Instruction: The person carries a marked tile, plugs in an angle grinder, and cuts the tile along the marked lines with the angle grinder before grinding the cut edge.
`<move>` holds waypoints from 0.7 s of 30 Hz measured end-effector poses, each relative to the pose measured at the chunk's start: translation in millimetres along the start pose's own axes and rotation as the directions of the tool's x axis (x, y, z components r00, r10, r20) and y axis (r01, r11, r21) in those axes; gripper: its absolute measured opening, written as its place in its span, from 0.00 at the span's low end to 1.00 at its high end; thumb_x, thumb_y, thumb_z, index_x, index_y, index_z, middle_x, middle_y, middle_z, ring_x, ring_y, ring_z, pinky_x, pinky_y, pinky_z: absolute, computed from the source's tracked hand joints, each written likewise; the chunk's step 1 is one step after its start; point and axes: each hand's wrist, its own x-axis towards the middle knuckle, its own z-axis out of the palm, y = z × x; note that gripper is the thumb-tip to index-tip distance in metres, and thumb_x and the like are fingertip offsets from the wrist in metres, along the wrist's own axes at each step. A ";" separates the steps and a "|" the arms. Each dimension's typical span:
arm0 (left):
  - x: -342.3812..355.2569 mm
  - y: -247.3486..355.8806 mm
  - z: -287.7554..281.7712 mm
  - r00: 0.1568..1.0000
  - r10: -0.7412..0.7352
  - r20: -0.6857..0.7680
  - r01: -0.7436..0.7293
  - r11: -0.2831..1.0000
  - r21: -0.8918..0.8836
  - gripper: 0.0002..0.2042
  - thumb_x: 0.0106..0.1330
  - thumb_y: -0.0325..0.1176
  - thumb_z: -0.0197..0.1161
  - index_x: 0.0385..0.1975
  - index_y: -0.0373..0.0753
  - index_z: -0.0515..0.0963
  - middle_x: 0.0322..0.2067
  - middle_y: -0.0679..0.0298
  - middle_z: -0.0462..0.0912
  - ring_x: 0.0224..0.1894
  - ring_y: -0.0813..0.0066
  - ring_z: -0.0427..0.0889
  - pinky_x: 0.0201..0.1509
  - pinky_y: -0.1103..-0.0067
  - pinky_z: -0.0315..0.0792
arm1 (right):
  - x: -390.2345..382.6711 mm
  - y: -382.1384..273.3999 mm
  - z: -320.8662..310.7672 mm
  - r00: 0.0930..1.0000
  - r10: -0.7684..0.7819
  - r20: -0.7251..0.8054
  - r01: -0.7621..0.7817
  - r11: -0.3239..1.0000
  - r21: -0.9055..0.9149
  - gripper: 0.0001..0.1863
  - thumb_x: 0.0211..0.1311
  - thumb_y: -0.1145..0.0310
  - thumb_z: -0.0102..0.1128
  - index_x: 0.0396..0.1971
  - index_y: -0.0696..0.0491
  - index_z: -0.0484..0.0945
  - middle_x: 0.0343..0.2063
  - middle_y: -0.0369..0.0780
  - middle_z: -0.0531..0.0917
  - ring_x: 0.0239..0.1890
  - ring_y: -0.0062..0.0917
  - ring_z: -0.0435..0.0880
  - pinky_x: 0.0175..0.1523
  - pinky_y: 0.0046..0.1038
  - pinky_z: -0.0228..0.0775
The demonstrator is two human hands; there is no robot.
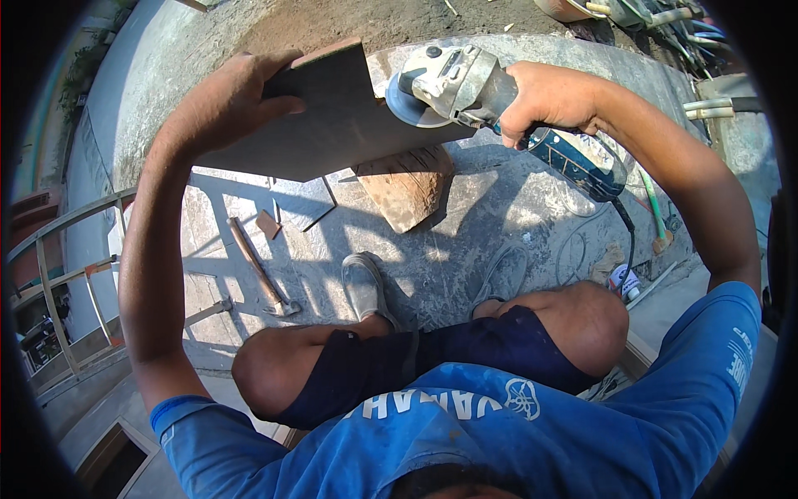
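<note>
My left hand (237, 96) is closed on the upper left edge of a large dark grey tile (332, 125), thumb on its face and fingers behind. My right hand (549, 98) wraps round the body of an angle grinder (578, 162) with a silver head and a teal rear. The round blade (406, 101) of the grinder is at the tile's notched right part; whether it touches or spins I cannot tell. Beneath the tile's lower edge stands a brown block (407, 190), of wood or stone, partly covered by the tile.
On the concrete floor between my arms lie a hammer (256, 268), a small brown tile piece (268, 224) and a grey tile (306, 201). The grinder's black cord (629, 237) hangs near my right knee, by a white container (623, 281). Metal railing (50, 287) stands left.
</note>
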 end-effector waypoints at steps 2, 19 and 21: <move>-0.6 -0.6 -0.8 1.000 -0.001 0.007 0.001 1.000 -0.006 0.20 0.59 0.34 0.67 0.52 0.36 0.76 0.35 0.52 0.86 0.38 0.62 0.86 0.45 0.70 0.77 | 0.5 0.1 3.3 1.000 -0.012 -0.017 0.012 1.000 0.016 0.13 0.36 0.75 0.68 0.24 0.65 0.78 0.20 0.43 0.82 0.19 0.22 0.81 0.22 0.23 0.71; 2.5 -5.2 1.3 0.999 0.034 -0.023 -0.034 0.999 0.001 0.21 0.59 0.33 0.67 0.52 0.36 0.76 0.34 0.52 0.86 0.38 0.64 0.86 0.45 0.71 0.77 | 2.8 -10.9 3.5 0.999 -0.033 -0.033 0.030 0.996 -0.088 0.11 0.34 0.75 0.68 0.21 0.65 0.79 0.17 0.43 0.81 0.16 0.22 0.78 0.19 0.23 0.68; 2.0 -4.9 0.2 1.000 0.000 0.001 0.000 1.000 0.000 0.21 0.59 0.32 0.67 0.53 0.35 0.76 0.35 0.52 0.86 0.38 0.63 0.86 0.45 0.71 0.77 | 1.1 -14.3 4.9 0.998 -0.021 -0.051 0.015 0.993 -0.117 0.11 0.33 0.75 0.68 0.21 0.65 0.79 0.18 0.42 0.81 0.16 0.22 0.78 0.20 0.23 0.68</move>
